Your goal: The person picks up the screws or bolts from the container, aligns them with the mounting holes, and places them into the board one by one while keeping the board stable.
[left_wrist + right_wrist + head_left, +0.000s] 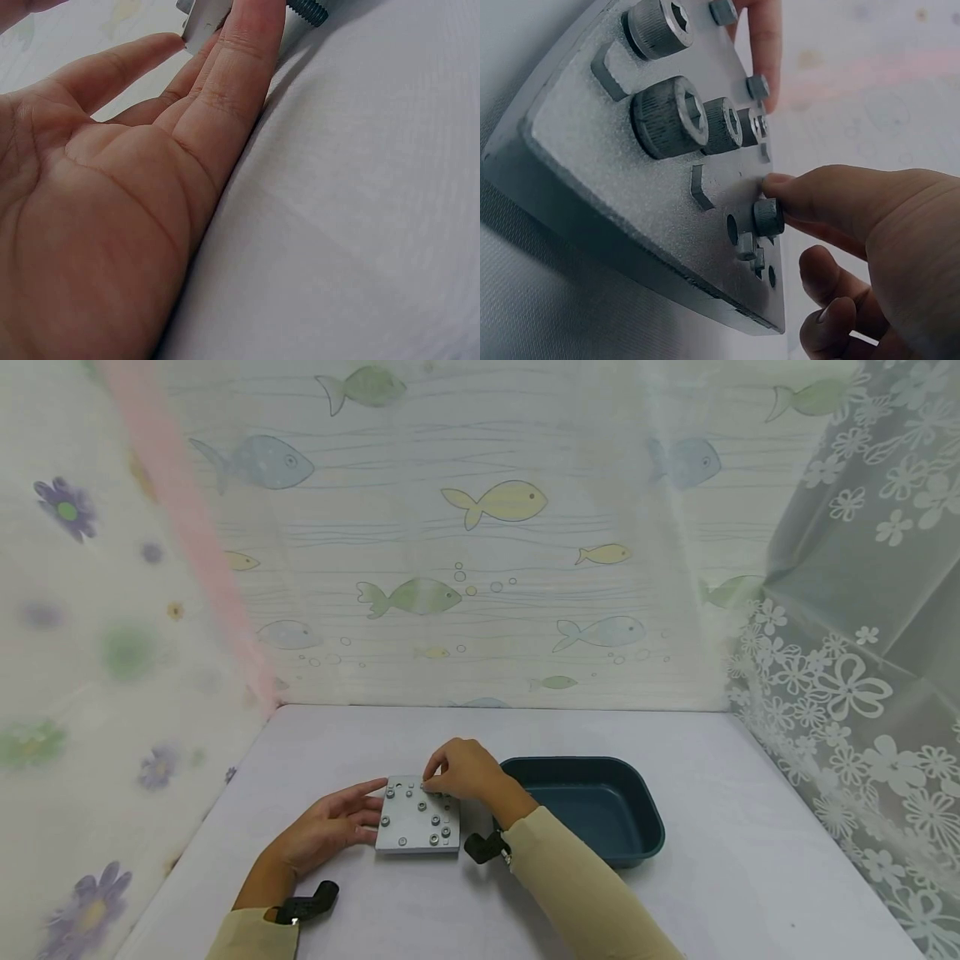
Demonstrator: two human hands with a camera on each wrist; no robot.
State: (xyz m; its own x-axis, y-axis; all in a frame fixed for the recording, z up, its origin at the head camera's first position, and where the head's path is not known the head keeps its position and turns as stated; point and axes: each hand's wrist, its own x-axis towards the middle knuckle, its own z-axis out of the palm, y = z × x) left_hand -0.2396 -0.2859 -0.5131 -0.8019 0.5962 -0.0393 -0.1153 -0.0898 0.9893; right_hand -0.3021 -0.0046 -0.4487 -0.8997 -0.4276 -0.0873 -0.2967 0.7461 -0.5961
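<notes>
A square silvery metal plate (pixel 411 831), set with several socket-head screws (pixel 670 118), lies in front of me on the table. My left hand (pixel 322 831) is palm inward at its left edge, with fairly straight fingers (pixel 229 82) touching the plate's side. A threaded screw shank (pixel 307 10) sticks out beyond those fingers in the left wrist view. At the plate's far right part, my right hand (pixel 468 770) pinches a screw between thumb and forefinger, which mostly hide it. Right beside that thumb (pixel 810 191) stands another screw head (pixel 769 217). Round and slot-shaped holes show in the plate's face.
A dark teal rectangular tray (pixel 658 831) stands on the white table (pixel 720 893) to the right, partly behind my right forearm. Black mounts (pixel 315 902) are worn on both wrists. Patterned curtains (pixel 487 560) enclose the back and sides.
</notes>
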